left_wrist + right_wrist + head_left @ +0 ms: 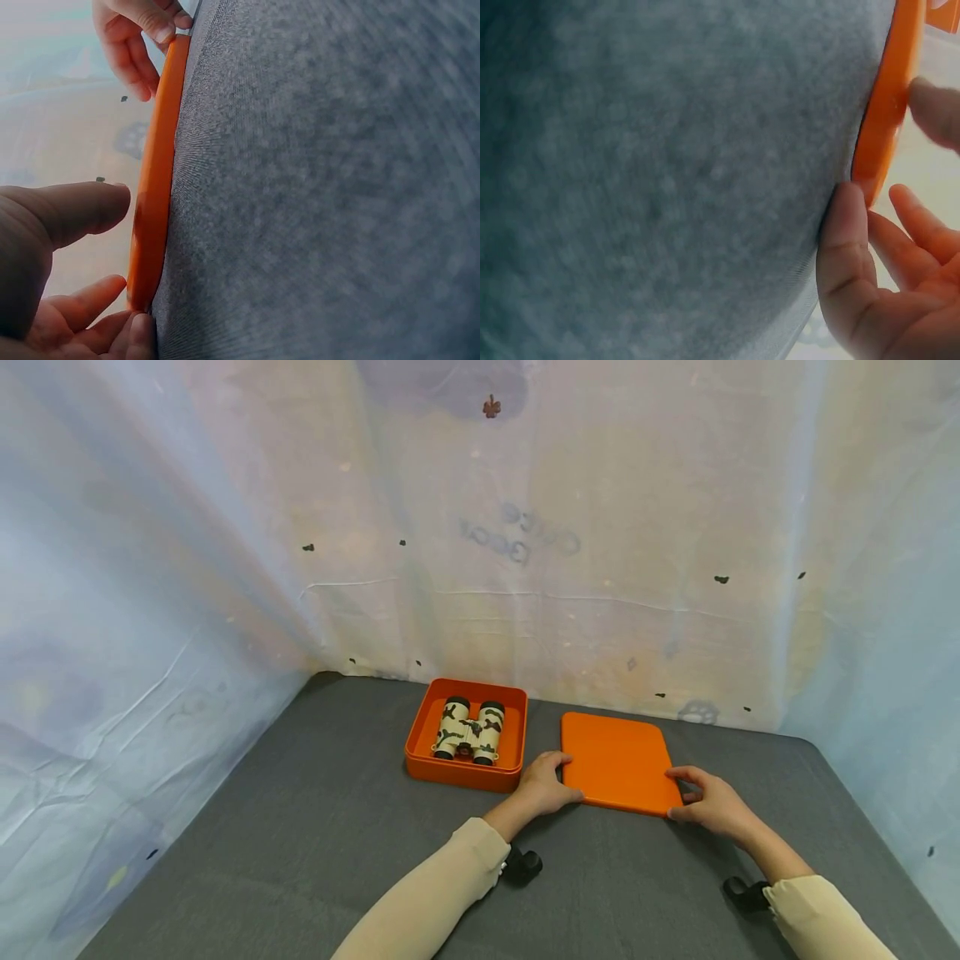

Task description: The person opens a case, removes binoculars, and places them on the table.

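A flat orange lid (618,760) with rounded corners lies on the grey table between both hands. My left hand (546,783) grips its left edge, thumb by the near corner; in the left wrist view the fingers (112,330) meet the edge low against the cloth. At the lid's right edge, my right hand (711,803) holds on, thumb by the near corner and fingers farther along. The right wrist view shows fingertips (847,199) tucked at the rim, close to the table. Left of the lid sits an open orange box (457,774) with camouflage binoculars (468,730) inside.
Grey cloth covers the table (315,860). A pale patterned curtain (562,635) hangs along its back, and more hangs at both sides. Dark straps (521,866) show at both wrists, by the cream sleeves.
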Demonstrator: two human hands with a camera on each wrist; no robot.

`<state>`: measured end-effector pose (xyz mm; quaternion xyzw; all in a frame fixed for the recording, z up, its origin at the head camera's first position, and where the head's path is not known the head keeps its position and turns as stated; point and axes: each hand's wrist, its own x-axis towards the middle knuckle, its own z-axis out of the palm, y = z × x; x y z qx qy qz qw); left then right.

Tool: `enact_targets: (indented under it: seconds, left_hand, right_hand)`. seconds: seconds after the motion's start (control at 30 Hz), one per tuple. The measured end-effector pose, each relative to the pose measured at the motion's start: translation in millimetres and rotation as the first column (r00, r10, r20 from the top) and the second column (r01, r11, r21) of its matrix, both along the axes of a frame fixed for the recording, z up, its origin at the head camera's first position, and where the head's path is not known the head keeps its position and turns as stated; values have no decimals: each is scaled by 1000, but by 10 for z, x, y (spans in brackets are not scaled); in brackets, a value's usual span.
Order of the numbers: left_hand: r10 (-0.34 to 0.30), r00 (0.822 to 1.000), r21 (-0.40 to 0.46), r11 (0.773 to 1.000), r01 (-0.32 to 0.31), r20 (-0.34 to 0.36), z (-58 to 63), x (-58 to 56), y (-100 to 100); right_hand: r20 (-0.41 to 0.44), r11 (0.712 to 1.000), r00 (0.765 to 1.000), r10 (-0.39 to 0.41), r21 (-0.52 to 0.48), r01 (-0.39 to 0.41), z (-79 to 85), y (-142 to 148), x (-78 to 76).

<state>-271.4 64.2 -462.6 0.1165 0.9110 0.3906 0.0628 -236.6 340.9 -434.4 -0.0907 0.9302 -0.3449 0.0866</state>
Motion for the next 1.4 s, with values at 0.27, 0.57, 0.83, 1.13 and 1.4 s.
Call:
enact_targets:
  seconds: [0.27,0.57,0.83,1.13,1.4]
  left_hand:
    - [-8,1000,11,1000,8,-7,-1,-4,9]
    - [-45,998,41,998,48,-54,99,94,3]
    - [-148,972,69,984,163,-181,248,189,-59]
    - [-223,927,127,954,271,-302,473,250,-179]
    - [-173,891,261,918,300,-419,640,144,-450]
  right_hand:
    - [-1,1000,1000,4,-30,-4,6,17,3]
    - [-78,999,997,-27,15,28,45,-19,25]
    - [-138,1000,990,-17,-17,15,78,-52,59]
    - [-210,1000,978,-4,12,7,146,-142,72]
    - [-268,1000,963,14,-12,-18,205,-254,75]
